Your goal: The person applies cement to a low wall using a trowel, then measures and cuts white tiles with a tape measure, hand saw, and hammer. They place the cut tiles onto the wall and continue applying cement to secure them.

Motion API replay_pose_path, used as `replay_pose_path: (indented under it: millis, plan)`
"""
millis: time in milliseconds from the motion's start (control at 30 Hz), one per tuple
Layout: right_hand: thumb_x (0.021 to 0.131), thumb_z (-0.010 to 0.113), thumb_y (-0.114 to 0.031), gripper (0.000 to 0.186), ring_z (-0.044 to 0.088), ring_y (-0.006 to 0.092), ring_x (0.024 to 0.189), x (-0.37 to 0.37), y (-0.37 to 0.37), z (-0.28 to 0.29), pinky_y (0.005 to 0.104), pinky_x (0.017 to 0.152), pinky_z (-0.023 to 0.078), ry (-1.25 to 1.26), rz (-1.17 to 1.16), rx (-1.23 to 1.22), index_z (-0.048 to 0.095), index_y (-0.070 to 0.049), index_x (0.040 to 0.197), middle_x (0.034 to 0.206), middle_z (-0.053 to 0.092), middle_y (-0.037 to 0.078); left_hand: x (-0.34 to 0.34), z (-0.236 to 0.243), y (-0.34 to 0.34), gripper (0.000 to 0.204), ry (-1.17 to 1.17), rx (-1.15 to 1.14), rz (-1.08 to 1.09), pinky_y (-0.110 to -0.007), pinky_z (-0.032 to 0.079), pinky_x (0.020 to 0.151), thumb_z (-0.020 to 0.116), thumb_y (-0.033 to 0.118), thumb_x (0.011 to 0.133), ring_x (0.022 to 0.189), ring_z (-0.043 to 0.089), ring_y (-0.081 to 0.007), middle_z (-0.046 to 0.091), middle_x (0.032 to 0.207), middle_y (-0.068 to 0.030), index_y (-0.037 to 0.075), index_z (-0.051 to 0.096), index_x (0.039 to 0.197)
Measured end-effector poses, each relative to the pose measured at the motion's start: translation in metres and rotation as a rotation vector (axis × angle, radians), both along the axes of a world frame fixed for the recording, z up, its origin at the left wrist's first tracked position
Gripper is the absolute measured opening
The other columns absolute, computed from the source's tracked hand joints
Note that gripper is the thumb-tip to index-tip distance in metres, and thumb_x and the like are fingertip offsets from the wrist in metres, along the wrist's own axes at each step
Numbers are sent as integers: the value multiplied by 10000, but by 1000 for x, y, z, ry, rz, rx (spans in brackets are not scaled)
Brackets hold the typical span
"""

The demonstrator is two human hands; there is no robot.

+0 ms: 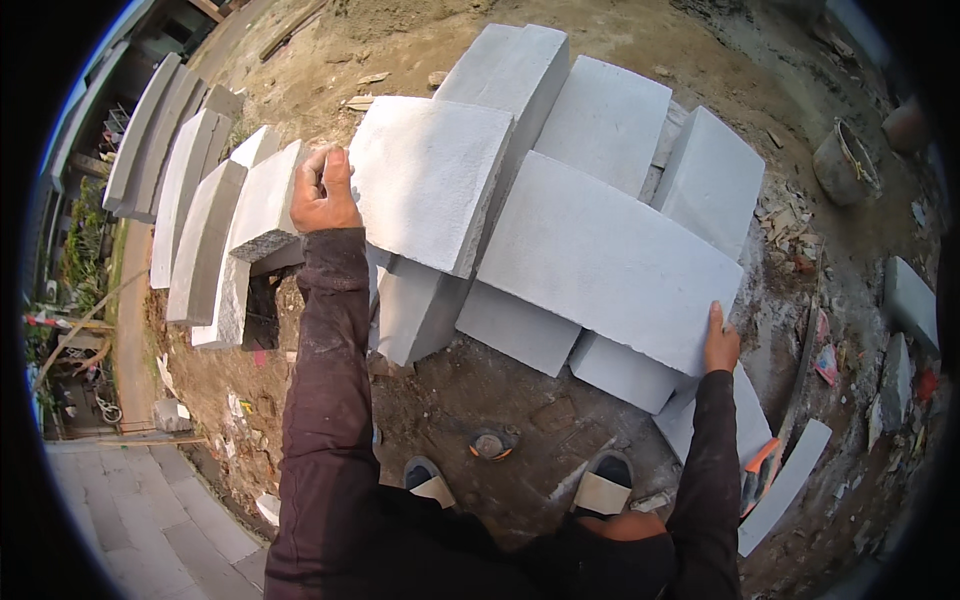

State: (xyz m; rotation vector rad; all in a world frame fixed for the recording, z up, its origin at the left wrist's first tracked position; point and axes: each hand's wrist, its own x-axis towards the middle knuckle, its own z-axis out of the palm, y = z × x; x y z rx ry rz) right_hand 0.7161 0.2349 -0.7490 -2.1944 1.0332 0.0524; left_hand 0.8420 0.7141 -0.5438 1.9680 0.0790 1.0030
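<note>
Several white lightweight concrete blocks are stacked in front of me. My right hand (721, 338) grips the right end of a long white block (610, 260), its fingers along the edge. My left hand (326, 190) is raised by the left edge of another white block (430, 175). Its fingers are curled in and closed; whether they pinch something thin, I cannot tell. More blocks lie beneath and behind, including a tilted one (710, 175) at the right. An orange-and-black tool handle (762, 457) leans by a narrow white slab (787, 487) near my right forearm.
Other blocks (205, 240) stand in a row at the left. A round grey object with an orange edge (488, 446) lies on the dirt before my sandalled feet (605, 482). A bucket (846, 165) stands far right, with rubble (785, 225) nearby. Paving (150, 510) lies lower left.
</note>
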Motion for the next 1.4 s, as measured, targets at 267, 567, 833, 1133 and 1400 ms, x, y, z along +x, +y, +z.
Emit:
replay_pose_path:
  millis: [267, 567, 833, 1133, 1400]
  plan:
    - [768, 496, -628, 829, 487, 383, 1097, 2, 7, 4, 404, 948, 363, -57, 1, -67, 501, 104, 1157, 1155, 507, 290, -167, -151, -137, 480, 569, -750, -166, -264, 493, 633, 609, 313, 835, 781, 572, -148, 569, 992, -155, -30, 460, 1136]
    - [841, 578, -333, 468, 528, 313, 1015, -106, -2, 65, 338, 878, 410, -362, 15, -92, 532, 37, 1125, 1107, 518, 202, -103, -212, -112, 1002, 805, -1217, -307, -515, 376, 911, 676, 567, 696, 1180, 404, -377, 338, 1305, -258, -21, 186, 1342]
    - [837, 602, -226, 352, 547, 229, 979, -215, -10, 52, 316, 852, 420, -319, -52, -48, 560, 40, 1063, 1056, 555, 151, -87, -181, -164, 801, 605, -1245, -306, -542, 408, 880, 739, 315, 678, 1071, 469, -337, 415, 1184, -188, -55, 313, 1245]
    - [836, 587, -194, 277, 556, 226, 956, -258, -1, 40, 307, 831, 429, -307, -96, 114, 587, 15, 1019, 1031, 564, 132, -55, -58, -228, 622, 580, -887, -79, -440, 478, 780, 759, 283, 621, 905, 563, -265, 557, 1034, -147, -35, 523, 1100]
    - [827, 583, -183, 283, 560, 253, 936, -319, -8, 75, 319, 821, 424, -318, -91, 254, 582, 40, 1001, 1017, 567, 153, 42, 150, -308, 865, 305, 631, -560, -333, 503, 767, 775, 440, 529, 838, 633, -278, 613, 955, -212, -119, 462, 1111]
